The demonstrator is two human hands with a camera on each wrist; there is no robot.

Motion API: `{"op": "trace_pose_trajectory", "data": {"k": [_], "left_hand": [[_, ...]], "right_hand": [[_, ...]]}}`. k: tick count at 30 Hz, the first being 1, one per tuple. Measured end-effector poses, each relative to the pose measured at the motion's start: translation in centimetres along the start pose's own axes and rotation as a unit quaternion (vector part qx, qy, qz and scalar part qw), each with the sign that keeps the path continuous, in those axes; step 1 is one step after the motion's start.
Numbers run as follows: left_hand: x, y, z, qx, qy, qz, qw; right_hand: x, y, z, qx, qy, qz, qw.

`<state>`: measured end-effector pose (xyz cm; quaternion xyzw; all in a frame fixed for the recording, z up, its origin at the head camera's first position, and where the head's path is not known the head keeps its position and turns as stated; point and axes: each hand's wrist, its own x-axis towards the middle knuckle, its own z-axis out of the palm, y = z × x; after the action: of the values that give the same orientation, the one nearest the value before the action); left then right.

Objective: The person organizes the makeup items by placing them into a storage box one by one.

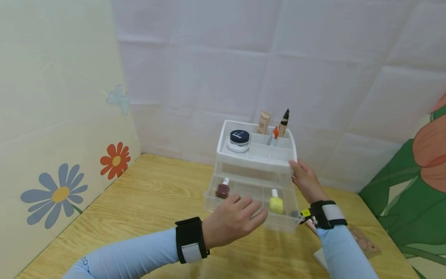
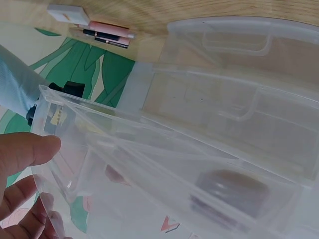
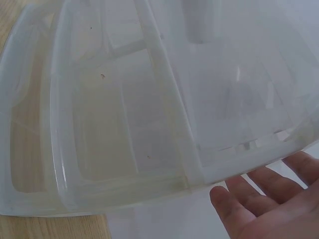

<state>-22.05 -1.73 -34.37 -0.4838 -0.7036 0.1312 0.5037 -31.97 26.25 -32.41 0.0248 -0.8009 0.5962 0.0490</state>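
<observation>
A white and clear plastic cosmetics organizer (image 1: 271,159) stands on the table. Its upper clear drawer (image 1: 247,192) is pulled out, with a dark red nail polish bottle (image 1: 222,190) on the left and a yellow nail polish bottle (image 1: 276,203) on the right. My left hand (image 1: 235,219) pinches the drawer's front wall, thumb on one face and fingers on the other in the left wrist view. Along the organizer's right side, my right hand (image 1: 308,180) rests its fairly straight fingers (image 3: 271,184) just under the top's edge.
On the organizer's top sit a dark-lidded jar (image 1: 238,140), a beige tube (image 1: 263,122) and a black-tipped pen (image 1: 284,123). Pens (image 2: 107,36) and a white box (image 2: 68,14) lie on the table to the right. A pale wall hanging (image 1: 209,77) stands behind.
</observation>
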Motion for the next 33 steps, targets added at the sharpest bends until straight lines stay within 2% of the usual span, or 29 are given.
{"op": "trace_pose_trajectory", "data": {"k": [6, 13, 17, 25, 33], "left_hand": [[0.2, -0.2, -0.1, -0.034, -0.008, -0.018, 0.9992], [0.8, -0.5, 0.0, -0.043, -0.010, -0.028, 0.9987], [0.8, -0.7, 0.4, -0.035, -0.013, -0.028, 0.9989], [1.0, -0.9, 1.7, -0.008, 0.016, -0.026, 0.9995], [1.3, -1.8, 2.9, -0.021, 0.005, -0.040, 0.9990]], "right_hand": [[0.0, -0.1, -0.1, -0.007, -0.001, -0.001, 1.0000], [-0.1, -0.3, -0.2, 0.001, 0.002, -0.001, 1.0000], [-0.2, -0.4, -0.1, 0.010, -0.006, 0.006, 0.9999], [-0.2, -0.1, 0.0, 0.005, -0.002, 0.016, 0.9999], [-0.1, -0.3, -0.2, -0.004, -0.010, 0.013, 0.9999]]}}
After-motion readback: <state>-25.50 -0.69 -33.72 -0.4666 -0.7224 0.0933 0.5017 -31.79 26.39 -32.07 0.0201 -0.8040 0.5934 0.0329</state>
